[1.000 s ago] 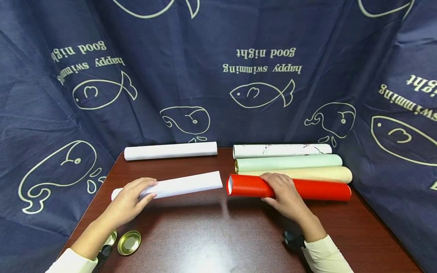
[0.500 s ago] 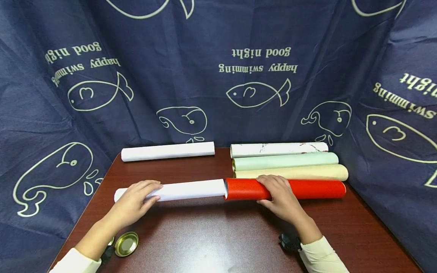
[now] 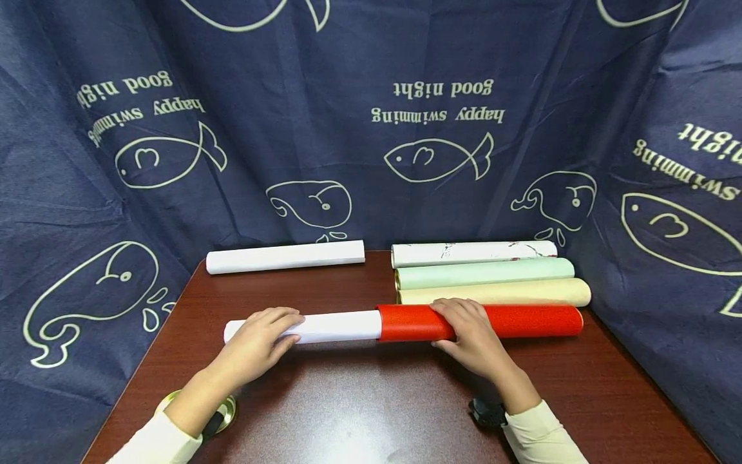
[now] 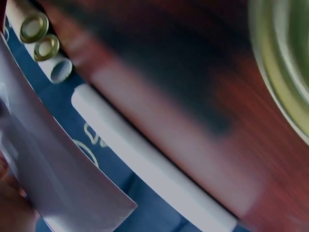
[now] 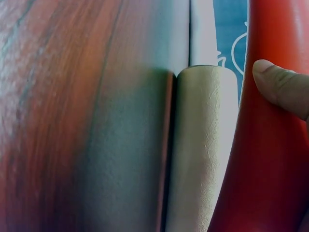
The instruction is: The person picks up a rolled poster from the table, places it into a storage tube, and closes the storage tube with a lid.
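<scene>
My left hand (image 3: 261, 345) grips a white paper roll (image 3: 342, 327) near its left part, fingers over the top and thumb on the near side. The roll's right end sits inside the mouth of a red tube (image 3: 533, 321). My right hand (image 3: 468, 334) holds that tube around its middle, and its thumb (image 5: 277, 84) lies along the tube in the right wrist view. Both pieces lie nearly in line, left to right. How far the roll reaches inside is hidden. The left wrist view shows the held paper (image 4: 63, 159) close up.
Behind the red tube lie a cream tube (image 3: 498, 293), a pale green tube (image 3: 487, 274) and a white patterned tube (image 3: 472, 254). Another white roll (image 3: 284, 257) lies at the back left. Gold lids (image 3: 230, 407) sit under my left forearm. A blue curtain (image 3: 371, 129) surrounds the table (image 3: 324, 399).
The white roll has moved right, and its end has entered the red tube. My left hand travelled right with it. The right hand and red tube shifted slightly left.
</scene>
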{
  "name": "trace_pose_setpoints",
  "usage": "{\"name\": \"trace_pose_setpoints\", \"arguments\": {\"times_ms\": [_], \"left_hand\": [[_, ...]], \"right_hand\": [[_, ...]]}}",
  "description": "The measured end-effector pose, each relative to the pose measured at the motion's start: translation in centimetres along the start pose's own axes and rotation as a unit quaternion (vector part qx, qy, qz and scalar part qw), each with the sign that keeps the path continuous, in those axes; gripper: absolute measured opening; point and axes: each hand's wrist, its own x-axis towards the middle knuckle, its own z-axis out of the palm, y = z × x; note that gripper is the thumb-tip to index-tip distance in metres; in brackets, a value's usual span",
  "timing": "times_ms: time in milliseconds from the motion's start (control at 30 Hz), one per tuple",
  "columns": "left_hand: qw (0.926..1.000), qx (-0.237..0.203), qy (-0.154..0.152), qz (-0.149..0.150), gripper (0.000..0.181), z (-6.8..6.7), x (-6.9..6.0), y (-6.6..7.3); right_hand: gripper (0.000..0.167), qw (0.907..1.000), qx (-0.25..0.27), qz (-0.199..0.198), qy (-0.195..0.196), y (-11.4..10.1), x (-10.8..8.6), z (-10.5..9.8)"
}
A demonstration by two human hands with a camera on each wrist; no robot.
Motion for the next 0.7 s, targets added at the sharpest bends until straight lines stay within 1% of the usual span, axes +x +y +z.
{"name": "trace_pose_setpoints", "arguments": {"times_ms": [167, 300, 533, 700], "left_hand": [[1.0000, -0.001, -0.002, 0.005, 0.034, 1.3, 1.2, 1.2], [0.9999, 0.002, -0.001, 0.011, 0.033, 2.1, 2.4, 2.3], [0.9992, 0.013, 0.029, 0.023, 0.029, 3.8, 4.4, 4.6], [0.9986, 0.007, 0.037, 0.037, 0.032, 5.1, 5.9, 6.3]], "right_hand": [[0.073, 1.0000, -0.005, -0.006, -0.006, -0.1, -0.1, 0.3], [0.073, 0.9999, -0.007, -0.010, -0.001, -0.1, -0.2, 0.4], [0.073, 0.9999, 0.000, -0.014, 0.006, -0.2, -0.1, 0.7], [0.073, 1.0000, 0.000, -0.008, 0.005, -0.5, -0.2, 0.8]]}}
